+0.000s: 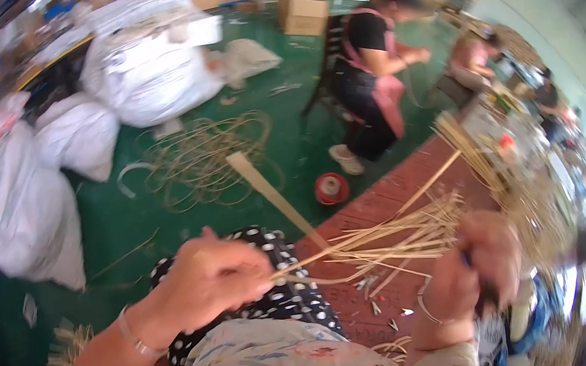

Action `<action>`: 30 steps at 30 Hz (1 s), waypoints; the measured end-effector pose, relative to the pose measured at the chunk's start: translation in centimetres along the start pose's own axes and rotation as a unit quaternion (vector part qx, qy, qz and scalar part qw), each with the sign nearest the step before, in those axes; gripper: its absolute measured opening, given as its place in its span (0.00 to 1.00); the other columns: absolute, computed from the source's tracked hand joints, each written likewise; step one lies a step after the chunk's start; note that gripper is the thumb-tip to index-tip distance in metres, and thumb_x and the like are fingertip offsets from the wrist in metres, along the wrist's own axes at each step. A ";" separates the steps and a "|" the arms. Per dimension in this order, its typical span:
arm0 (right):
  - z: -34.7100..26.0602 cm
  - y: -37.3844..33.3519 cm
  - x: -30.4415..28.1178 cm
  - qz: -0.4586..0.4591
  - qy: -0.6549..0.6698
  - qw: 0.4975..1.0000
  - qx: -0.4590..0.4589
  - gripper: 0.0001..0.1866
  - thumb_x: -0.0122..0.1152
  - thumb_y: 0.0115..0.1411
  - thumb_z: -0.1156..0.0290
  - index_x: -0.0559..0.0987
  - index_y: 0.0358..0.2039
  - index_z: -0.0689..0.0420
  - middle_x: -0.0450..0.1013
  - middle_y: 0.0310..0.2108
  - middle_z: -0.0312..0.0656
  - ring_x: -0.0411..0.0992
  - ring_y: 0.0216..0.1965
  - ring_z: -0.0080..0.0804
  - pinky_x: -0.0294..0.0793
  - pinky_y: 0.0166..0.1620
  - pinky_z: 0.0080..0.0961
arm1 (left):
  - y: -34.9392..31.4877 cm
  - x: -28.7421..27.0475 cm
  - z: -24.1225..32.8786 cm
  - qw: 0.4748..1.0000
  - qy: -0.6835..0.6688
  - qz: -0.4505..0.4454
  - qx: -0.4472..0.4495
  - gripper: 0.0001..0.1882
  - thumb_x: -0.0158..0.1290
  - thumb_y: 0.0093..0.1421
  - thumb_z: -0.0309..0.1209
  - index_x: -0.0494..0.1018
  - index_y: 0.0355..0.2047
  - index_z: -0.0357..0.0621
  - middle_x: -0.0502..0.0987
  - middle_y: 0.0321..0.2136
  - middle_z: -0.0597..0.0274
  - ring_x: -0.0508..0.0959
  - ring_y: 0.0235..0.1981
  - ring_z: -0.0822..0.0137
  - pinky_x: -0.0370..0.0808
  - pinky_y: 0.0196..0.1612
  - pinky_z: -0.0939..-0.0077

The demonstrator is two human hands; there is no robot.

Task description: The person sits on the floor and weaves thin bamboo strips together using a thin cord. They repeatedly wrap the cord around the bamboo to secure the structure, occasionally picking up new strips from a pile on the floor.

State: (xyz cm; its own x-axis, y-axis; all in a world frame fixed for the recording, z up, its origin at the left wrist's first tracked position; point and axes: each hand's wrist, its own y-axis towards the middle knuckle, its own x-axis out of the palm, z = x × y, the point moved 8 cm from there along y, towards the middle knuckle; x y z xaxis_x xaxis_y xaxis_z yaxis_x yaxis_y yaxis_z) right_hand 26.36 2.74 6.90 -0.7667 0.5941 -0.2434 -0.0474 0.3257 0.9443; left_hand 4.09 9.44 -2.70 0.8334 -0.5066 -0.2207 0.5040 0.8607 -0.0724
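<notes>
My left hand [219,273] is closed above my lap, its fingertips pinching the ends of thin pale strips [303,264] that look like split bamboo or rattan. These strips run right toward a loose pile of pale strips [403,238] on a reddish-brown table [356,304]. To the right of that pile, my right hand [494,250] is closed around a small dark object [487,298]; blur and the fingers hide its kind. A wider flat pale strip [272,198] slants from the table edge out over the floor.
Coils of pale strip [208,162] lie on the green floor near a red spool [331,188]. White sacks [150,67] stand at left and back. A seated co-worker [371,69] sits beyond the table, others farther right. More bundled strips [479,159] lie along the table.
</notes>
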 end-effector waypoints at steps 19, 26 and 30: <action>-7.2 -1.8 8.5 -0.315 0.819 0.467 0.113 0.10 0.58 0.53 0.69 0.75 0.30 0.65 0.71 0.22 0.44 0.71 0.20 0.36 0.67 0.21 0.24 | -5.2 8.8 5.2 0.948 -0.122 -0.265 0.127 0.09 0.54 0.49 0.23 0.75 0.33 0.39 0.76 0.26 0.53 0.77 0.25 0.60 0.71 0.27 0.74; -6.1 -0.3 9.5 -0.413 0.772 0.482 0.022 0.09 0.56 0.52 0.71 0.74 0.25 0.66 0.71 0.21 0.45 0.69 0.20 0.39 0.66 0.21 0.28 | -4.3 7.7 5.6 0.960 -0.084 -0.214 0.161 0.09 0.56 0.49 0.26 0.74 0.33 0.40 0.75 0.22 0.57 0.75 0.20 0.63 0.70 0.23 0.77; -1.7 -2.1 12.9 -0.311 0.728 0.585 0.173 0.07 0.60 0.48 0.74 0.75 0.20 0.65 0.70 0.19 0.43 0.68 0.20 0.34 0.66 0.22 0.26 | -3.2 5.8 5.4 0.969 -0.014 -0.113 0.219 0.08 0.57 0.47 0.24 0.73 0.30 0.37 0.75 0.21 0.59 0.75 0.19 0.69 0.70 0.21 0.82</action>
State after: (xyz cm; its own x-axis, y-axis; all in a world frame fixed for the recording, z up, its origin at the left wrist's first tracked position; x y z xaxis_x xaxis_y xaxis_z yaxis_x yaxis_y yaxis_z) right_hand 15.48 8.41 2.16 -0.4144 -0.8943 0.1688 -0.6685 0.4249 0.6104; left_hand 8.53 3.49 1.47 0.6931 -0.6861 -0.2212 0.7173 0.6259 0.3061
